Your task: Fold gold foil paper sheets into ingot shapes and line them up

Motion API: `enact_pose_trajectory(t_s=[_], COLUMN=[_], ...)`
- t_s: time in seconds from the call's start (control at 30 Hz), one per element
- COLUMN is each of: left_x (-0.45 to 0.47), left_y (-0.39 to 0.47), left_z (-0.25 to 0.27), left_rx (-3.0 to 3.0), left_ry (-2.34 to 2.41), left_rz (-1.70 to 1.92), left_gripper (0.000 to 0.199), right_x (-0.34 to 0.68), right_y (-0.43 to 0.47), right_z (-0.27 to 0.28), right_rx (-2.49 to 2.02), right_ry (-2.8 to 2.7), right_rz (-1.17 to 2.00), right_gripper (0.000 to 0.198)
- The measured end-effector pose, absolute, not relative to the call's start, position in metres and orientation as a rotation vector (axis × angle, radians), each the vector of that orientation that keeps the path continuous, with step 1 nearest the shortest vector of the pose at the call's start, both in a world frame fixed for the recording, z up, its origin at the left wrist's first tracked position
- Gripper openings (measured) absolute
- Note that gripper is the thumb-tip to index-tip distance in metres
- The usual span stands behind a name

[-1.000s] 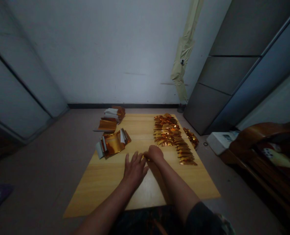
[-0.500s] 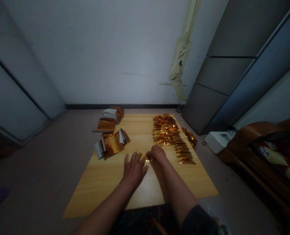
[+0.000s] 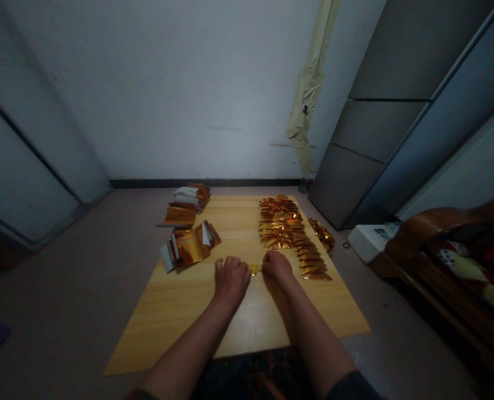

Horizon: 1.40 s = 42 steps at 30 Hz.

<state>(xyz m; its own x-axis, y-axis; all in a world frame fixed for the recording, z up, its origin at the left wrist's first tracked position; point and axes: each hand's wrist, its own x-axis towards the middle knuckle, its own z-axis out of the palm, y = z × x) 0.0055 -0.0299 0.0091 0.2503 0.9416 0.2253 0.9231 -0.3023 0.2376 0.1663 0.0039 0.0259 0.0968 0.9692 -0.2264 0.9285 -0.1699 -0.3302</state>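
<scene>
A small piece of gold foil paper [image 3: 254,270] lies on the wooden board between my two hands. My left hand [image 3: 232,279] is closed at its left end, fingers bent down and partly covering it. At the right end, my right hand [image 3: 277,268] pinches the foil, its fingertips mostly hidden. Left of my hands sits a loose stack of gold foil sheets [image 3: 190,246] with grey-white backs. Folded gold foil pieces [image 3: 280,223] stand in overlapping rows to the right, and a shorter row [image 3: 311,258] runs toward me.
The wooden board [image 3: 180,316] rests low above the floor. More foil sheets [image 3: 184,208] lie at its far left corner. A heap of folded foil [image 3: 322,234] is beyond the right edge. A grey fridge [image 3: 367,128], white box [image 3: 369,243] and wooden seat [image 3: 413,278] stand right.
My right hand has moved right, away from my left, showing more of the foil between them. My left hand's spread fingers have curled in and closed on the foil's left end.
</scene>
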Motion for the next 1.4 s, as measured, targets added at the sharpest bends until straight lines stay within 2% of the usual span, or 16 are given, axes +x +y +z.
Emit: enact_pose_trajectory(t_s=[0.1,0.27,0.63,0.8,1.03,1.27,1.4], left_x=[0.006,0.004,0.001,0.0,0.0,0.002,0.002], left_y=[-0.025,-0.027,-0.028,-0.026,-0.026,-0.03,-0.032], left_z=[0.008,0.002,-0.014,-0.018,-0.016,-0.009,-0.007], left_rx=[2.413,2.339,2.434,2.446,2.435,2.411,2.387], left_ry=[1.865,1.897,1.739,1.733,1.724,1.675,1.654], left_rz=[0.49,0.502,0.654,0.64,0.639,0.744,0.821], left_gripper=[0.018,0.023,0.017,0.03,0.022,0.016,0.014], right_x=[0.161,0.154,0.157,0.155,0.156,0.154,0.154], right_y=[-0.009,-0.017,-0.016,-0.018,-0.019,-0.016,-0.016], right_z=[0.027,0.025,0.021,0.024,0.023,0.015,0.015], right_rx=[-2.166,-2.188,-2.099,-2.08,-2.077,-2.013,-1.949], right_ry=[-1.978,-1.989,-1.877,-1.891,-1.951,-1.84,-1.795], right_rz=[0.566,0.531,0.646,0.64,0.617,0.647,0.711], right_gripper=[0.018,0.017,0.016,0.017,0.02,0.007,0.012])
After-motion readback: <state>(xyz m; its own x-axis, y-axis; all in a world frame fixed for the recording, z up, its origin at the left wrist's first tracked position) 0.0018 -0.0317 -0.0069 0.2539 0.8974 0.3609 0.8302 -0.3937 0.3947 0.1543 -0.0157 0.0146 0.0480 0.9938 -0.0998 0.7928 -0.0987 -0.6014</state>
